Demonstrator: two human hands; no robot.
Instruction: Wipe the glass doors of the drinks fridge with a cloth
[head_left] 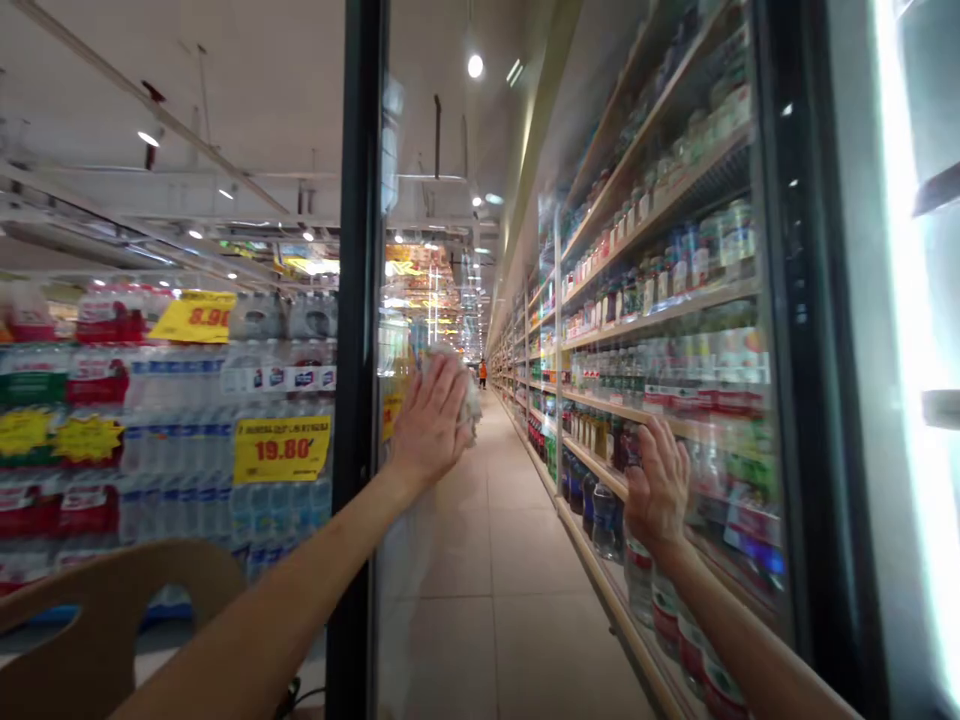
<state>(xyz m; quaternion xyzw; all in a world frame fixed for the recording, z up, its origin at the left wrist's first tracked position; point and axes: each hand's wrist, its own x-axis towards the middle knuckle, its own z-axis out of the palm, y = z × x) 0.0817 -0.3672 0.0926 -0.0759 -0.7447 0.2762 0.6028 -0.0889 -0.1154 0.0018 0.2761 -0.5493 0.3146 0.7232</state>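
A glass door point(450, 640) in a black frame stands in front of me, and the aisle shows through it. Against its pane, left of centre, my left hand point(431, 415) lies over a crumpled whitish cloth point(472, 408), pressing it to the glass. Most of the cloth is hidden behind the palm and fingers. Farther right, my right hand point(658, 480) is raised by the pane with fingers up and slightly apart, nothing seen in it. Whether it touches the glass I cannot tell.
Drink shelves point(660, 310) with many bottles run down the right side. Stacked bottle packs point(180, 420) with yellow price signs point(281, 448) stand at left. A brown board with cut-outs point(97, 620) is close at lower left. A distant person point(482, 373) is in the aisle.
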